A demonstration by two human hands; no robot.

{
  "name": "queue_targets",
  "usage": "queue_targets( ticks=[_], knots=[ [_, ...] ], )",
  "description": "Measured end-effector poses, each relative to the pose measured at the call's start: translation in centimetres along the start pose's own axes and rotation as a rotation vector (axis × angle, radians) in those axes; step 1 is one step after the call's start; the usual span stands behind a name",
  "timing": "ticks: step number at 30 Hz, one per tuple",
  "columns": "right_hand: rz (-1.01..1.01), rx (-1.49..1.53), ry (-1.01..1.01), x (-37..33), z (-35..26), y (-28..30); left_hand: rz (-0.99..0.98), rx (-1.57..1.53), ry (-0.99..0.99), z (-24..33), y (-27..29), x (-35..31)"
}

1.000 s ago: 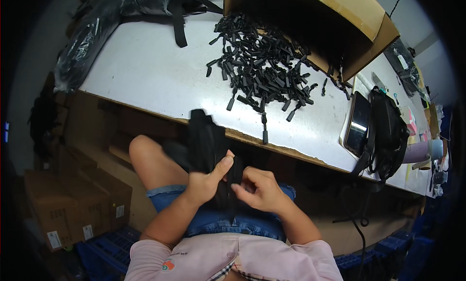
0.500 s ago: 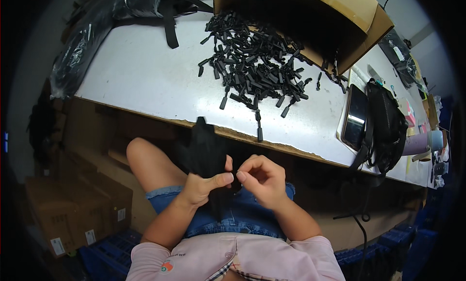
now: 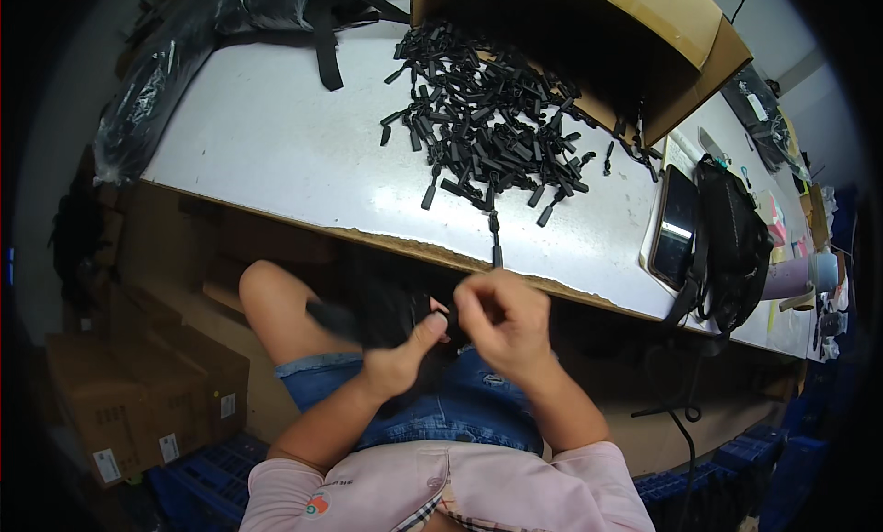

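Observation:
Over my lap, my left hand (image 3: 403,355) is closed on a dark, soft-looking black item (image 3: 372,307), its thumb pressed on top. Motion smears that item, so its kind cannot be made out. Just to the right, my right hand (image 3: 506,325) is raised with curled fingers, thumb against forefinger, close to the table's front edge. Whatever it pinches, if anything, is hidden. Beyond the hands lies a heap of black zipper pulls (image 3: 492,127) with short cord loops. One pull (image 3: 497,242) lies apart from the heap near the front edge.
A large open cardboard box (image 3: 708,72) stands behind the heap on the white table (image 3: 267,137). At right are a phone (image 3: 676,224), a black bag (image 3: 731,228) and a purple cup (image 3: 786,279). Plastic-wrapped goods (image 3: 152,100) lie far left; cartons (image 3: 138,399) stand on the floor.
My right hand has moved up and away from my left, widening the gap between them. The black item has swung lower and to the left in my left hand.

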State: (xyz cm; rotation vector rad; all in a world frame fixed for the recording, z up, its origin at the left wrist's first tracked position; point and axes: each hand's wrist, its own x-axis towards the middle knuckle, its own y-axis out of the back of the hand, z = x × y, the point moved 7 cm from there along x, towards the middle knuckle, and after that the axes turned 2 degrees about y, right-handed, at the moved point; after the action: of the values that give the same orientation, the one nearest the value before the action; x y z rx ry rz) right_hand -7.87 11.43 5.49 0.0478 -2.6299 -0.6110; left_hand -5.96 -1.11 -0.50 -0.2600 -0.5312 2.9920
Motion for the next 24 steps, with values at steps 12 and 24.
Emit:
queue_targets(
  ticks=[12, 24],
  knots=[
    [0.055, -0.712, 0.115, 3.1, 1.6, 3.6, 0.033, -0.082, 0.116, -1.0, 0.8, 0.8],
    [0.011, -0.445, -0.051, 3.2, 2.2, 2.7, 0.053, -0.035, 0.076, -0.6, 0.3, 0.9]
  ],
)
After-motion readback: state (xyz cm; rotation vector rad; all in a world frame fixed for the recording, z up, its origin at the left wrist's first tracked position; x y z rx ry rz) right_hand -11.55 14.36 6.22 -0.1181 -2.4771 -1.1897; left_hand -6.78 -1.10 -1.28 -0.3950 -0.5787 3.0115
